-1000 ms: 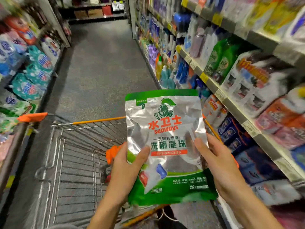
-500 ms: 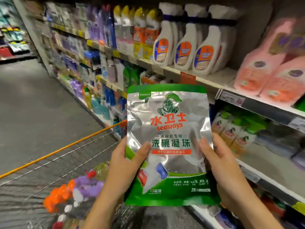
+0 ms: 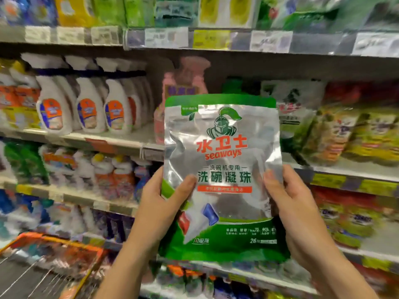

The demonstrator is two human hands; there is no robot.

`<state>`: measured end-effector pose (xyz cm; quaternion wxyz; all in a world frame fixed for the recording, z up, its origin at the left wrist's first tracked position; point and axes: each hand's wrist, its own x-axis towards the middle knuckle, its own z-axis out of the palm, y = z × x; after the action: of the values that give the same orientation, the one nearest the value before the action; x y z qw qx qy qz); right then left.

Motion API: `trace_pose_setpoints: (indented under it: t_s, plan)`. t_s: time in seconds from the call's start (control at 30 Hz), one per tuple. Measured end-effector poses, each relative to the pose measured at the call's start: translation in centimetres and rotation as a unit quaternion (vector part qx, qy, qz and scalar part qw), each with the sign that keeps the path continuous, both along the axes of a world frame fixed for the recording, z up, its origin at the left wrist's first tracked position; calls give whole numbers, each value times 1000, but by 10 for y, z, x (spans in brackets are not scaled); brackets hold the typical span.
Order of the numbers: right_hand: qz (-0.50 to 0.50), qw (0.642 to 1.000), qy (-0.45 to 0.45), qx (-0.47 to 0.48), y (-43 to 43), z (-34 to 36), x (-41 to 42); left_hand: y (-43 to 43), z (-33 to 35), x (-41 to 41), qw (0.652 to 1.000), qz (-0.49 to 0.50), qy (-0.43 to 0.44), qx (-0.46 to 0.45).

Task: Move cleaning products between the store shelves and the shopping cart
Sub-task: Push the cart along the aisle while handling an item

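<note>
While the silver-and-green detergent pouch [image 3: 222,175] is held upright before the store shelves [image 3: 121,145], its long axis is kept vertical, with the green top seal at 12 o'clock and the green base at 6 o'clock. The pouch is grasped low on both side edges. The left hand [image 3: 164,203] is set at its 8 o'clock edge and the right hand [image 3: 295,214] at its 4 o'clock edge. Each grip is clenched on the pack with a thumb laid across the printed face; the fingers behind are hidden. Most of the pouch thus stands above the grip.

The shelves are faced squarely at 12 o'clock, beyond the pack, while the shopping cart [image 3: 56,242] is seen low at 7 o'clock, well apart from it. The left hand is judged the nearer to the cart. The right hand is nearer the bay at 2 o'clock, where blurred green-and-white packs [image 3: 295,108] are stacked. A placing on the shelf is judged likelier than a drop into the cart, though this cannot be settled.

One pouch, two hands and one cart are counted. Three white spray bottles [image 3: 86,104] are counted in the front row at 10 o'clock, with more behind. One pink refill [image 3: 183,83] is seen just behind the pouch's top left corner.
</note>
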<state>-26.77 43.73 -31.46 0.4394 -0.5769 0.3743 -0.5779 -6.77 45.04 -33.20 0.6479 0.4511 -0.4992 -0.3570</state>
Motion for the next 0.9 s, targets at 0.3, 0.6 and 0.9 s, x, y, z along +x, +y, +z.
trace_pose_setpoints:
  t_s: [0.3,0.6,0.9]
  plan:
    - [-29,996,-30,-83,-55,53,-98,-75,59,-97,994,-45,-22,-100]
    - [-50,976,-72,-202,-123,135,-108,-134,147,-113,972,-33,-57,-225]
    - [-173,931,-107,-303,-203,253,-108,-220,255,-118,892,72,-232,-382]
